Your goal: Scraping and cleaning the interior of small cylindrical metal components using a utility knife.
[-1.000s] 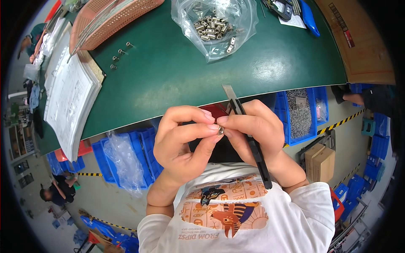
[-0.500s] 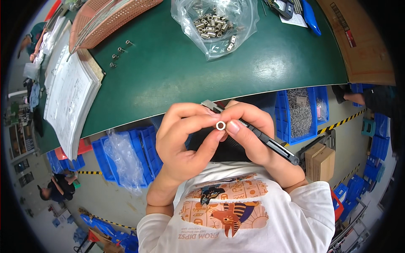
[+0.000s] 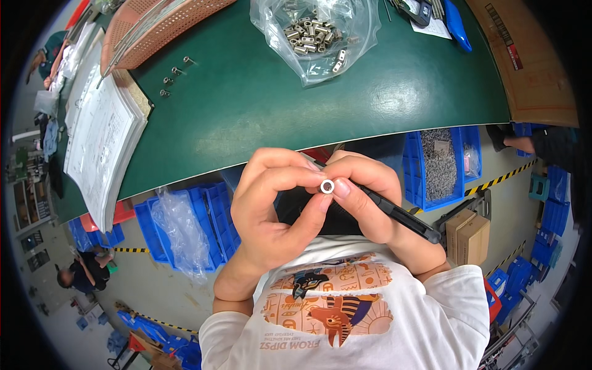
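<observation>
Small silver metal ring-shaped bushing (image 3: 327,186), bore now turned toward the camera, is pinched between left hand (image 3: 271,206) and right hand (image 3: 364,194) fingers above the green surface (image 3: 259,105) edge, black-handled knife (image 3: 401,214) since lowered flat in the right hand, so trimming is judged paused for inspection.

- You are seated in a factory assembly workshop, at a workbench (image 3: 259,117) covered with a green mat.
- A clear plastic bag (image 3: 314,34) of small metal parts lies on the bench, with a few loose screws (image 3: 172,74) near an open binder (image 3: 102,139) of paperwork.
- Blue plastic bins (image 3: 441,163) of small hardware are stacked on the floor around you.
- Yellow-and-black hazard tape (image 3: 502,179) marks the concrete floor, and a cardboard box (image 3: 468,234) stands near it.
</observation>
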Demonstrator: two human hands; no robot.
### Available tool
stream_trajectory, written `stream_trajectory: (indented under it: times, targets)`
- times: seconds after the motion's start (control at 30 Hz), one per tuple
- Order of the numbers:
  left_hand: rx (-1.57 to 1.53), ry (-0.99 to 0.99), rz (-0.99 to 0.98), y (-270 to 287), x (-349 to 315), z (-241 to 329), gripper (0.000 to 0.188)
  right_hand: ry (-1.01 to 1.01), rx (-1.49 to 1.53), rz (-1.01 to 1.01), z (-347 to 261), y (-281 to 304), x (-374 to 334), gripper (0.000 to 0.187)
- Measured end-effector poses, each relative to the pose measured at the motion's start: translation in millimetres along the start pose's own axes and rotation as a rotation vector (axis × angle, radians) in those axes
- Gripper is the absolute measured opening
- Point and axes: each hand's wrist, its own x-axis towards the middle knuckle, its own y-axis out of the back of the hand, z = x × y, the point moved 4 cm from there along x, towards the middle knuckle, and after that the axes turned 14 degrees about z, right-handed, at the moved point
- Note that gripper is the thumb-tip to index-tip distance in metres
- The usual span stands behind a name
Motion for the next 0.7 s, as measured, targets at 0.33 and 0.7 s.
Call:
stream_trajectory:
  times: [0.33,0.7]
  targets:
    - [-0.026,0.056,0.053,5.4,-3.1,2.8,0.026,0.151,-0.096,0.337,-16.6,23.4,-12.3,0.028]
    - [-0.189,0.27,0.036,6.1,-8.0,-1.8,0.026,0.243,-0.096,-0.025,-36.8,21.9,-5.8,0.023]
